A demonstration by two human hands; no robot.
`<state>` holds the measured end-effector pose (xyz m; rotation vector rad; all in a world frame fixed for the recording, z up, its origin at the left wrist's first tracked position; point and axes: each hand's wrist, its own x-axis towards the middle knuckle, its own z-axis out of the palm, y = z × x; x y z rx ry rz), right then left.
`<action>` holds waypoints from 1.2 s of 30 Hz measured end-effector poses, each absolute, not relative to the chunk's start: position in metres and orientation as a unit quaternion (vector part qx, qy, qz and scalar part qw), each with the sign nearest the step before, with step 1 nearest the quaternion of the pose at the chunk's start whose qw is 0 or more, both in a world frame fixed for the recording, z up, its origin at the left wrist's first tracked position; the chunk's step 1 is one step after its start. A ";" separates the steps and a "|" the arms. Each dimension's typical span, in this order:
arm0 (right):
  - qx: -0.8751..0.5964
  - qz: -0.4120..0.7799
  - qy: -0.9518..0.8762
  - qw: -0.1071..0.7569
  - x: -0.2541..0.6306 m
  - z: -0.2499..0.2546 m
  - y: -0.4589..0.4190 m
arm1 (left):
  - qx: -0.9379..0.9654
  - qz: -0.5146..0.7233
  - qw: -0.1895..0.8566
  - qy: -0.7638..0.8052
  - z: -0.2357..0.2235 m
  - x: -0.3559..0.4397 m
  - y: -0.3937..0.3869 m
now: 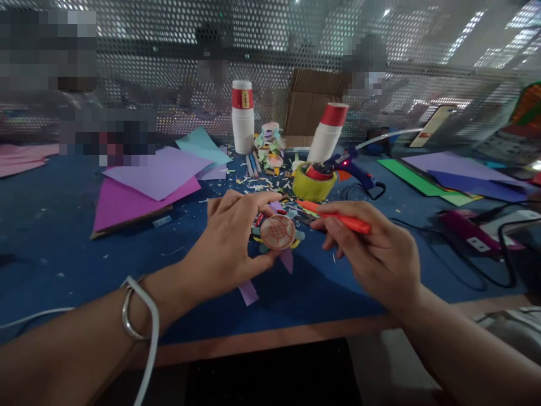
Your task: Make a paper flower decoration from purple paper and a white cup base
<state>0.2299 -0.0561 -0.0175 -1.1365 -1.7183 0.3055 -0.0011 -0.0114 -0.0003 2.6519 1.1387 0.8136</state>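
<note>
Between the thumb and fingers of my left hand [234,242] is a small round paper craft [278,232]. Its pale round face carries reddish crossing lines, and coloured paper strips stick out around its rim. My right hand [372,248] grips an orange marker [346,220], pointed leftward, its tip above and to the right of the craft and apart from it. Loose lilac paper strips [248,293] show just below the left hand. The far side of the craft is hidden.
Behind the hands stand a yellow tape roll [313,186], a blue glue gun [353,166], two paper-cup stacks [243,124] [327,135] and a decorated craft [270,146] amid paper scraps. Coloured sheets [156,169] lie left, more sheets [460,175] right. A power strip [477,234] trails cables.
</note>
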 end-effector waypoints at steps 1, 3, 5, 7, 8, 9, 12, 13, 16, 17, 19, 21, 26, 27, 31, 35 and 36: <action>-0.468 0.125 -0.721 0.496 0.228 -0.015 -0.051 | 0.887 0.255 0.073 0.377 0.000 -0.002 -0.011; -0.460 0.126 -0.740 0.474 0.224 -0.009 -0.042 | 0.902 0.209 0.097 0.366 -0.001 -0.003 -0.011; -0.449 0.129 -0.754 0.462 0.220 -0.005 -0.035 | 0.908 0.176 0.139 0.354 -0.003 -0.003 -0.010; -0.446 0.125 -0.753 0.468 0.218 -0.004 -0.031 | 0.904 0.167 0.179 0.351 -0.007 -0.002 -0.008; -0.447 0.119 -0.747 0.477 0.218 -0.005 -0.030 | 0.899 0.172 0.194 0.353 -0.009 -0.002 -0.008; -0.449 0.115 -0.741 0.486 0.218 -0.006 -0.030 | 0.894 0.178 0.205 0.356 -0.011 -0.002 -0.007; -0.457 0.114 -0.731 0.493 0.221 -0.011 -0.031 | 0.883 0.187 0.224 0.367 -0.014 -0.002 -0.007; -0.460 0.116 -0.733 0.487 0.222 -0.013 -0.031 | 0.881 0.184 0.226 0.373 -0.015 -0.002 -0.008; -0.461 0.122 -0.741 0.473 0.223 -0.017 -0.031 | 0.873 0.174 0.223 0.397 -0.017 -0.001 -0.009; -0.459 0.124 -0.740 0.475 0.223 -0.017 -0.030 | 0.873 0.175 0.219 0.399 -0.018 0.000 -0.008; -0.455 0.122 -0.739 0.482 0.223 -0.018 -0.029 | 0.872 0.175 0.206 0.408 -0.021 0.000 -0.006; -0.452 0.109 -0.741 0.483 0.224 -0.018 -0.028 | 0.875 0.178 0.190 0.409 -0.022 0.000 -0.004; -0.445 0.093 -0.734 0.506 0.226 -0.018 -0.031 | 0.872 0.205 0.146 0.419 -0.017 -0.004 0.001; -0.446 0.092 -0.728 0.512 0.227 -0.018 -0.032 | 0.871 0.212 0.132 0.424 -0.015 -0.005 0.003; -0.447 0.088 -0.720 0.524 0.226 -0.016 -0.035 | 0.854 0.251 0.038 0.455 -0.006 -0.010 0.024; -0.429 0.097 -0.735 0.517 0.224 -0.015 -0.035 | 0.824 0.280 -0.041 0.490 0.006 -0.011 0.060; -0.423 0.097 -0.739 0.515 0.223 -0.016 -0.036 | 0.818 0.291 -0.059 0.492 0.009 -0.009 0.070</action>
